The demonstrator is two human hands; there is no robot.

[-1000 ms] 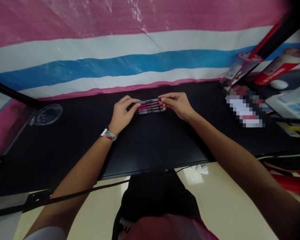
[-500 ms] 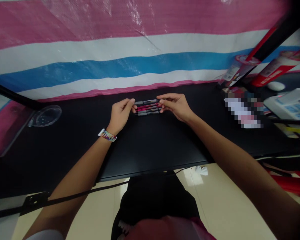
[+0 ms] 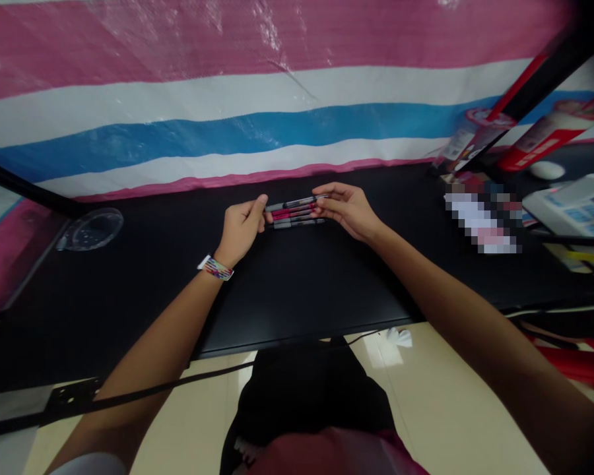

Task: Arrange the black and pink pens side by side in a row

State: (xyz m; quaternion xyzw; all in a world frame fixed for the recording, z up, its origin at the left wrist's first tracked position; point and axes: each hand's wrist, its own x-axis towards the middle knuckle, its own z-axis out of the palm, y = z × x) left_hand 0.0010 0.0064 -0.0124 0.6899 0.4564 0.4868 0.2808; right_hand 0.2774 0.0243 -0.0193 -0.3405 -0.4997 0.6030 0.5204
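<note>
Pens (image 3: 291, 213) look slim, grey, black and pinkish-red.

L arm (image 3: 156, 346) & R arm (image 3: 455, 307) both reach fwd, angled inward from bottom corners. L wrist (image 3: 222, 254) & R wrist (image 3: 375, 232) approx straight. L hand (image 3: 240, 227): thumb (image 3: 259, 206) up along the inner side, fingers curled below (mostly hidden). R hand (image 3: 354, 212): fingers bent, tips toward L hand. Hands apart, abt level; exact grip unclear at this res.
</note>
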